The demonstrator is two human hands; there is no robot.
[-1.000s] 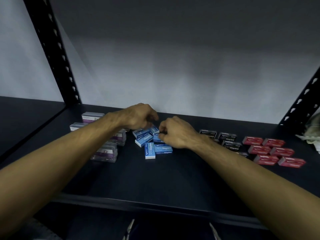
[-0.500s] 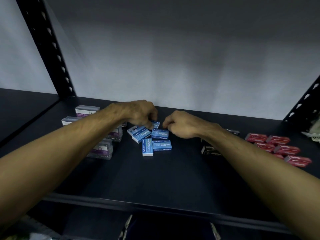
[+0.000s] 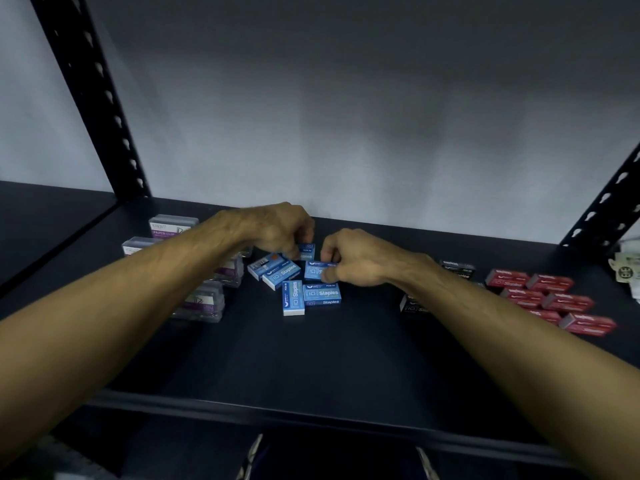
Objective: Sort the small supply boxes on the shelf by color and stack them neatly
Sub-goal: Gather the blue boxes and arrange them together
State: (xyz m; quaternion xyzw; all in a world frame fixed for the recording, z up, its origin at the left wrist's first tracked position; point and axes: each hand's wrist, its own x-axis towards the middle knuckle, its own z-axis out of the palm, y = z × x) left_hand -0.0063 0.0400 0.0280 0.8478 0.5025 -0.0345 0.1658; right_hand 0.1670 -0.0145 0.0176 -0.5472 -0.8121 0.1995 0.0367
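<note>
Several blue staple boxes (image 3: 322,294) lie loosely clustered at the middle of the dark shelf (image 3: 311,358). My left hand (image 3: 277,226) hovers over the back of the cluster, its fingers curled round one blue box (image 3: 307,249). Beside it, my right hand (image 3: 353,259) pinches another blue box (image 3: 316,270) at its right end. Clear purple-labelled paper clip boxes (image 3: 171,225) stand to the left, partly behind my left forearm. Black boxes (image 3: 457,268) and red boxes (image 3: 540,289) lie to the right.
Black perforated uprights stand at the back left (image 3: 93,98) and back right (image 3: 602,216). A grey wall closes the back of the shelf. A pale packet (image 3: 628,270) lies at the far right edge. The shelf's front lip (image 3: 311,414) runs below my arms.
The view shifted slightly. My right hand moved down and left onto a blue box in the cluster; my left hand stays curled at the back of the cluster.
</note>
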